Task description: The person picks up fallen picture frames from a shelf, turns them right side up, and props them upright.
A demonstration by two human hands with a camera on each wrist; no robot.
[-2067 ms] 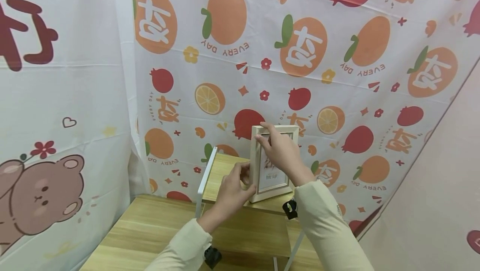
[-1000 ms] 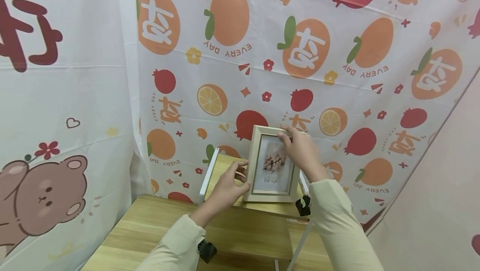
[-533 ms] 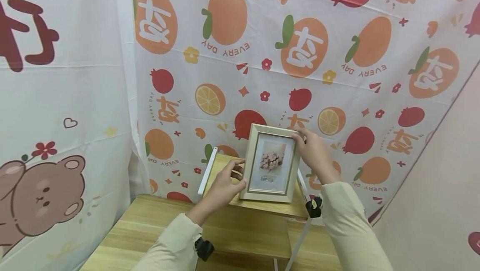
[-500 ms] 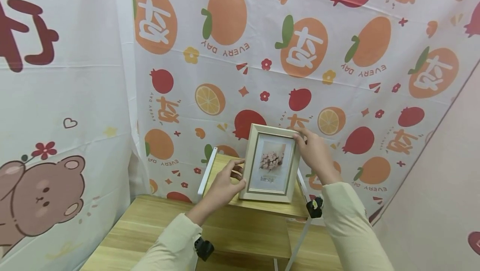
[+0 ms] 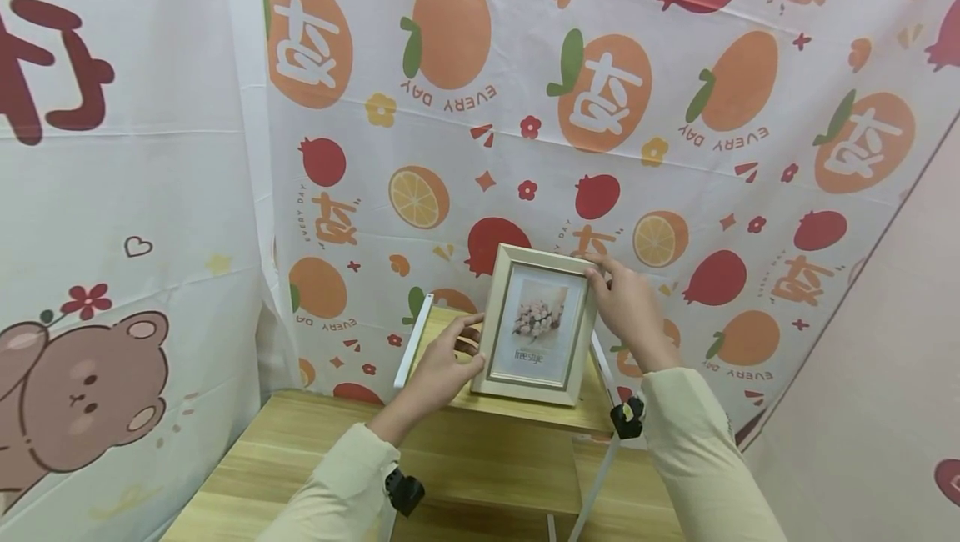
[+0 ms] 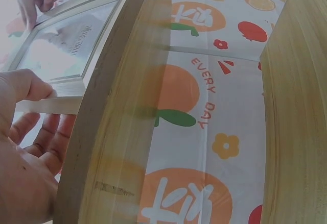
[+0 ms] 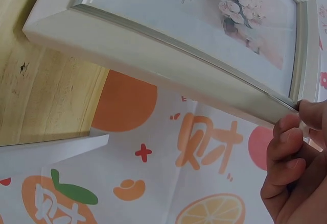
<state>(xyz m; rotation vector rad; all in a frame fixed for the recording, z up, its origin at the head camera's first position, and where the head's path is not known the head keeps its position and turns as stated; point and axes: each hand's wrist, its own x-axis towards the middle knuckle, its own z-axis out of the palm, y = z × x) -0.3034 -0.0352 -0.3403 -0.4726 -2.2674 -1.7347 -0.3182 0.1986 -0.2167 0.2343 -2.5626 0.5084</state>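
A cream picture frame (image 5: 491, 333), holding a print of pink flowers, stands leaning back a little on the top board (image 5: 442, 321) of a small wooden shelf. My left hand (image 5: 442, 367) is at its lower left side; in the left wrist view the thumb (image 6: 36, 86) lies on the front edge, with the fingers curled behind. At the upper right corner my right hand (image 5: 630, 304) pinches the frame between thumb and fingers, as the right wrist view also shows at the rim (image 7: 168, 76). The back of the frame is hidden.
White metal bars (image 5: 414, 342) edge the shelf on both sides. Below lies a lower board (image 5: 502, 459), and the wooden table (image 5: 300, 434) spreads under it. Fruit-print cloth (image 5: 480, 150) hangs close behind, with a bear-print cloth (image 5: 135, 192) on the left.
The picture frame has turned from an angled stance to face the camera more, and lately shifted slightly left. My right hand moved right with its corner; the left hand moved slightly left.
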